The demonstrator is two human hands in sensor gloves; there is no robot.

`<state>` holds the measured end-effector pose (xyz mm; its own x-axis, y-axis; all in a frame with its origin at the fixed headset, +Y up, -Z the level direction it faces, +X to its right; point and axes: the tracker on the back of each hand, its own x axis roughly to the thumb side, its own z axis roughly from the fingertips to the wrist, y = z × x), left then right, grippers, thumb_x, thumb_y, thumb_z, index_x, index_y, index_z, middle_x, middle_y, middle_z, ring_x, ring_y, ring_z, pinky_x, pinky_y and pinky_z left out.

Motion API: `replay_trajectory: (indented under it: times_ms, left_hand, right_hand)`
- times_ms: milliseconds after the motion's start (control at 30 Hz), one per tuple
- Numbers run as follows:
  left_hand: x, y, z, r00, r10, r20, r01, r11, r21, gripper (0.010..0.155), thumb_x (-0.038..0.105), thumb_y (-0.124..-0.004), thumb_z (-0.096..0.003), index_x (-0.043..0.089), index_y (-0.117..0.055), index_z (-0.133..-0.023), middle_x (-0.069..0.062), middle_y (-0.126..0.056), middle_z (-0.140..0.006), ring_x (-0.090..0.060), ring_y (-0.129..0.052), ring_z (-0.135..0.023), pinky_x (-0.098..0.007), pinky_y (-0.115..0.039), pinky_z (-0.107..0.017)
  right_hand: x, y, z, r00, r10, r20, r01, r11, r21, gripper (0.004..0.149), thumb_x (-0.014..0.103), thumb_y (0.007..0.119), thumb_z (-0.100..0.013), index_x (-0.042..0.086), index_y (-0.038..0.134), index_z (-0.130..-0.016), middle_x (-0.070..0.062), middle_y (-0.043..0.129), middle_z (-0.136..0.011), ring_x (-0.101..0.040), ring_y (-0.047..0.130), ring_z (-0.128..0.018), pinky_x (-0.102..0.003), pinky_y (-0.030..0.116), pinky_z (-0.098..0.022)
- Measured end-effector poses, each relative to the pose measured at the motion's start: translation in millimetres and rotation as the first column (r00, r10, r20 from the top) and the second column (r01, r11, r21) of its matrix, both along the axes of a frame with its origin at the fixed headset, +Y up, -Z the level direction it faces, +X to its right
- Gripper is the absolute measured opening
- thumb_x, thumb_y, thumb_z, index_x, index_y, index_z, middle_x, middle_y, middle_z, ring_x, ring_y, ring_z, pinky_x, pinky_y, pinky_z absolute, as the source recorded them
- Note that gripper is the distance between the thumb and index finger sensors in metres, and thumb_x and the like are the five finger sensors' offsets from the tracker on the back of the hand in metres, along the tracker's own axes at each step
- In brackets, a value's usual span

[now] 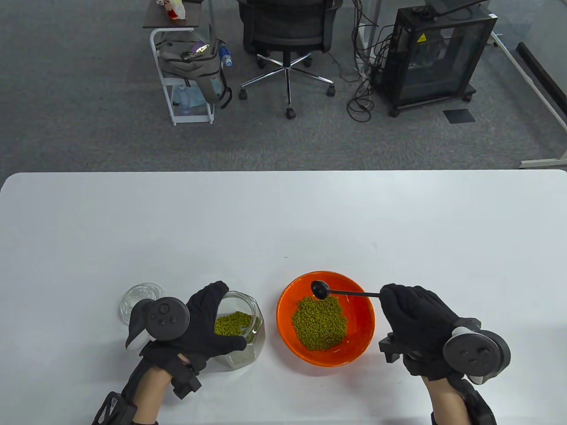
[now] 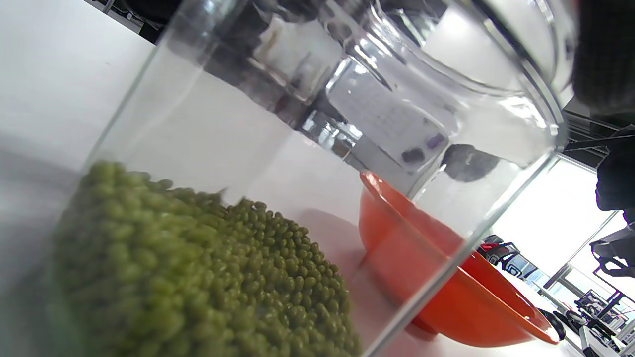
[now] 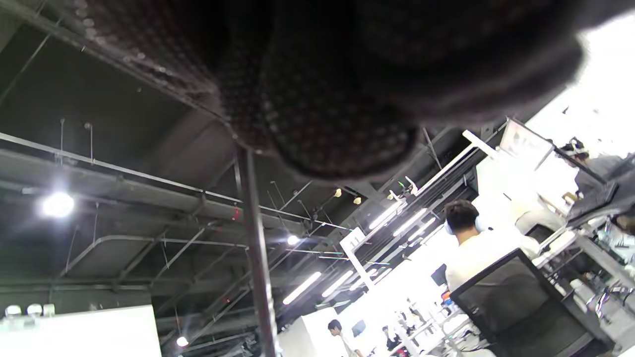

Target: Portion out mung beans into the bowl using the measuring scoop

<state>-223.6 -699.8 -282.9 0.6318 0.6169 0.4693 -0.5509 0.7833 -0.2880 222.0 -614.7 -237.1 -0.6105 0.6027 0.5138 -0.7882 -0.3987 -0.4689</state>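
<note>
surface [image 1: 283, 221]: white, jar [image 1: 241, 330] 7 o'clock, bowl [image 1: 325, 318] 6 | room: grey carpet, office chair [image 1: 288, 40] 12 | left grip [image 1: 199, 327] wraps jar | right grip [image 1: 416, 318] pinches scoop [image 1: 320, 288]

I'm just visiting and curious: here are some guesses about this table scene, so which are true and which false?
1. The orange bowl holds green mung beans. True.
2. The right hand holds the black measuring scoop over the clear glass jar. False: the scoop is over the bowl.
3. The left hand grips the jar. True.
4. The jar is empty. False: beans remain inside.
5. The glass lid is on the jar. False: it lies on the white table, left of the jar.
</note>
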Motion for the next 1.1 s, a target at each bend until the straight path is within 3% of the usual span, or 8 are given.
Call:
replay_trajectory:
  times_ms: [167, 367, 633, 1100]
  left_hand:
    - [0, 0, 0, 1.000, -0.001, 0.000, 0.001, 1.000, -0.001, 0.124, 0.083, -0.086, -0.0399, 0.000, -0.027, -0.110, -0.032, -0.037, -0.114, -0.061, -0.054, -0.103, -0.073, -0.053, -0.073]
    - [0, 0, 0, 1.000, -0.003, -0.001, 0.003, 1.000, 0.000, 0.124, 0.083, -0.086, -0.0398, 0.000, -0.027, -0.110, -0.032, -0.037, -0.114, -0.061, -0.054, -0.103, -0.074, -0.053, -0.073]
    - [-1, 0, 0, 1.000, 0.007, -0.001, -0.007, 1.000, -0.007, 0.124, 0.082, -0.087, -0.0394, 0.000, -0.027, -0.110, -0.032, -0.037, -0.114, -0.061, -0.054, -0.103, -0.074, -0.053, -0.073]
    - [-1, 0, 0, 1.000, 0.004, 0.000, -0.004, 1.000, -0.006, 0.124, 0.082, -0.087, -0.0394, 0.000, -0.027, -0.110, -0.032, -0.038, -0.114, -0.061, -0.054, -0.103, -0.074, -0.053, -0.073]
  right_hand:
    - [-14, 11, 0, 0.995, -0.094, -0.035, 0.094, 0.995, -0.020, 0.044, 0.049, 0.085, -0.046, 0.010, 0.101, -0.057, -0.008, 0.109, -0.034, -0.023, 0.102, -0.014, -0.036, 0.088, -0.015]
    - [-54, 27, -4, 0.975, -0.156, -0.160, 0.146, 0.986, -0.074, 0.044, 0.048, 0.085, -0.046, 0.009, 0.101, -0.058, -0.009, 0.109, -0.035, -0.023, 0.102, -0.015, -0.036, 0.088, -0.015]
    - [-117, 32, -16, 0.982, 0.064, -0.176, -0.074, 0.996, -0.052, 0.044, 0.049, 0.084, -0.046, 0.011, 0.101, -0.059, -0.008, 0.109, -0.036, -0.023, 0.102, -0.016, -0.036, 0.088, -0.016]
    - [-183, 12, -41, 0.940, 0.239, -0.244, -0.284, 0.943, -0.171, 0.044, 0.049, 0.084, -0.046, 0.011, 0.101, -0.059, -0.008, 0.109, -0.037, -0.023, 0.102, -0.017, -0.036, 0.088, -0.016]
